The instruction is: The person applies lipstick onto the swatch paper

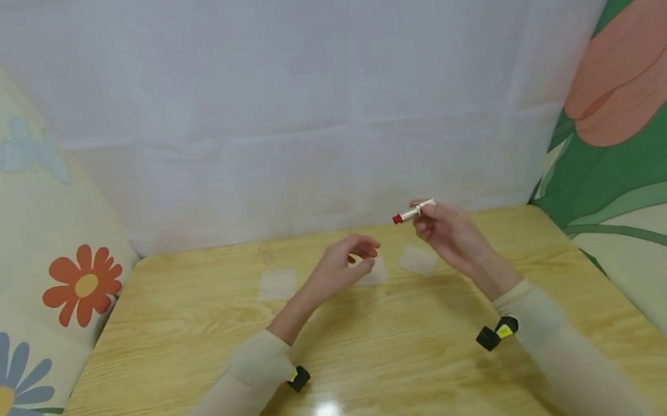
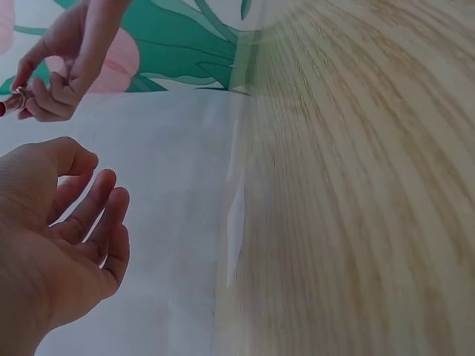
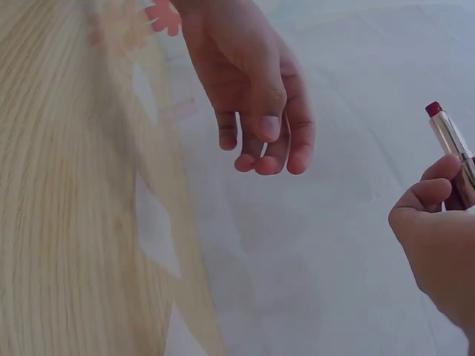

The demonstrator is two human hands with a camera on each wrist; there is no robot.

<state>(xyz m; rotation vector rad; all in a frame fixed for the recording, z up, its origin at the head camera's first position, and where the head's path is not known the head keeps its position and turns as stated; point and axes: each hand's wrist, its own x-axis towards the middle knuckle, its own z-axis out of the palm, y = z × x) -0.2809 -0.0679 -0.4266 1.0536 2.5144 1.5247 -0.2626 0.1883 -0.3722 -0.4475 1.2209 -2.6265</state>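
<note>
A lipstick (image 1: 415, 212) with a red tip and a shiny metallic case is pinched between the thumb and fingers of my right hand (image 1: 452, 233), raised above the back of the table. Its red end points left, toward my left hand (image 1: 345, 264). That left hand hovers over the table with loosely bent fingers and nothing in them. In the right wrist view the lipstick (image 3: 449, 137) shows its bare red tip, with the lower part hidden by the fingers. The two hands are apart.
Beneath the hands, thin white paper squares lie on the wooden table (image 1: 346, 341): one at left (image 1: 277, 284), one partly behind the left hand (image 1: 376, 272), one at right (image 1: 418, 260). A white cloth (image 1: 299, 104) hangs behind, with flower-patterned sheets at both sides.
</note>
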